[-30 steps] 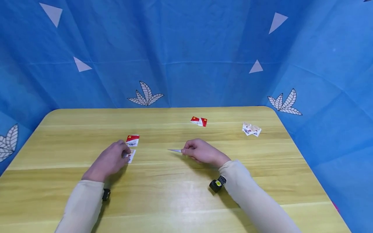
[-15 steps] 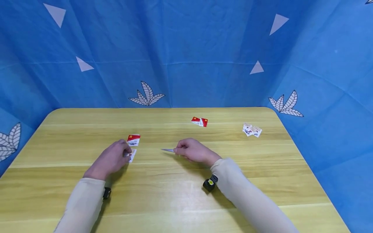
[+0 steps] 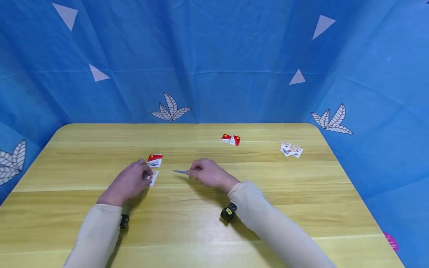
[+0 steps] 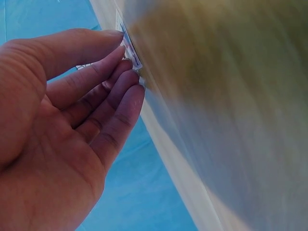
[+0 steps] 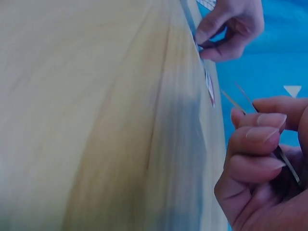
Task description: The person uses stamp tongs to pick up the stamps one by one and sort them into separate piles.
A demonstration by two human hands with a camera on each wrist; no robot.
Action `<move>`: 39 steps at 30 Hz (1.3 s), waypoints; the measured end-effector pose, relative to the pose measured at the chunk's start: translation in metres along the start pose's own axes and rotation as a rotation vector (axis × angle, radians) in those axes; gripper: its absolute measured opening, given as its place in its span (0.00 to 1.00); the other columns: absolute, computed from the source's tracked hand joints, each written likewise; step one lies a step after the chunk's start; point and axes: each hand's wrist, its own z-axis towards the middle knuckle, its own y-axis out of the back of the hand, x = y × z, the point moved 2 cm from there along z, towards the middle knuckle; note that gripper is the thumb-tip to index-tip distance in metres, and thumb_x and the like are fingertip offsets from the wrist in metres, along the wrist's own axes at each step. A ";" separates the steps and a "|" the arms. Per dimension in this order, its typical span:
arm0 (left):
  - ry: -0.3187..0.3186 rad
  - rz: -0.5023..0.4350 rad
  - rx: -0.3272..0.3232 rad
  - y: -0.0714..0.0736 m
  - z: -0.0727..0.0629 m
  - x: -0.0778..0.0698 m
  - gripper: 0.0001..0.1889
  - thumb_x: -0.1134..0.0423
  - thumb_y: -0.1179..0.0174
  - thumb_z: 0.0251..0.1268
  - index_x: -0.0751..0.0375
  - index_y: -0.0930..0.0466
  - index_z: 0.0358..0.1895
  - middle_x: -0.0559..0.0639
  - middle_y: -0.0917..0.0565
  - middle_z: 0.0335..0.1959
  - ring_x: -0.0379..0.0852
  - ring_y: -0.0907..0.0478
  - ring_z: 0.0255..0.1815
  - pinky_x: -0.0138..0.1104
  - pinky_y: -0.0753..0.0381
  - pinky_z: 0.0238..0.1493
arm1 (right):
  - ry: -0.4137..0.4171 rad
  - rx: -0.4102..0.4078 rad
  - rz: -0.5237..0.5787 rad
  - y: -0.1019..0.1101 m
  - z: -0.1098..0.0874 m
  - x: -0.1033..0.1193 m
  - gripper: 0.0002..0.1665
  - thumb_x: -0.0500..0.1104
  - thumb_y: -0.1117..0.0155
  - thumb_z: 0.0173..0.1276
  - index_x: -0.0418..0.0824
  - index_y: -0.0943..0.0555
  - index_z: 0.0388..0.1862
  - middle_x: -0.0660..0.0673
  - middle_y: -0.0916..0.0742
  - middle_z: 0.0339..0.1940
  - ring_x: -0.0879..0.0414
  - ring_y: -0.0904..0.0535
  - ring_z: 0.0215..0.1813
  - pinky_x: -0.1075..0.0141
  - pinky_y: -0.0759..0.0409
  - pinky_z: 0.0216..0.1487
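Observation:
My left hand [image 3: 129, 183] rests at the left edge of a small pale printed stamp [image 3: 153, 178], thumb and fingertips touching or very near it. In the left wrist view, the fingers [image 4: 113, 113] are loosely extended and partly cover this stamp [image 4: 130, 45]. Just beyond it lies a red and white stamp [image 3: 155, 160] with a yellow emblem. My right hand [image 3: 209, 173] grips a pair of tweezers [image 3: 180, 172] above the table, tips towards the left. Seen from the right wrist, the tweezers [image 5: 288, 166] have their thin tips apart with nothing visible between them.
Two overlapping red and white stamps [image 3: 231, 139] lie near the table's back edge. Several pale stamps [image 3: 291, 149] lie overlapped at the back right. A blue patterned cloth [image 3: 214, 63] hangs behind the wooden table [image 3: 187, 230].
My right hand has moved left with the tweezers, closer to the pale stamp. The left hand stays at that stamp. The whole head view has shifted slightly.

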 end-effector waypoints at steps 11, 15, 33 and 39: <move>-0.014 -0.001 -0.014 -0.003 -0.003 0.001 0.07 0.74 0.36 0.59 0.71 0.18 0.41 0.56 0.23 0.40 0.53 0.27 0.39 0.49 0.24 0.48 | 0.007 -0.020 -0.040 -0.016 0.006 0.003 0.15 0.46 0.43 0.74 0.36 0.18 0.36 0.51 0.26 0.16 0.59 0.35 0.18 0.67 0.36 0.21; -0.038 -0.002 -0.032 -0.002 -0.003 0.001 0.06 0.74 0.37 0.59 0.71 0.19 0.40 0.56 0.23 0.40 0.52 0.26 0.39 0.49 0.23 0.47 | 0.020 -0.025 -0.072 -0.019 0.009 0.007 0.15 0.46 0.43 0.74 0.36 0.18 0.35 0.52 0.26 0.16 0.59 0.34 0.18 0.67 0.35 0.21; -0.032 -0.006 -0.033 -0.001 -0.002 0.001 0.06 0.74 0.36 0.60 0.71 0.19 0.40 0.56 0.24 0.40 0.52 0.27 0.39 0.49 0.24 0.47 | -0.042 -0.043 -0.113 -0.038 0.025 0.017 0.12 0.46 0.40 0.72 0.40 0.19 0.32 0.51 0.25 0.18 0.60 0.33 0.18 0.68 0.34 0.20; -0.041 -0.003 -0.047 -0.003 -0.002 0.002 0.07 0.74 0.36 0.59 0.71 0.19 0.40 0.57 0.23 0.40 0.52 0.26 0.40 0.50 0.23 0.48 | -0.041 -0.055 -0.154 -0.039 0.027 0.016 0.12 0.47 0.40 0.72 0.42 0.18 0.32 0.51 0.22 0.23 0.60 0.31 0.22 0.68 0.31 0.24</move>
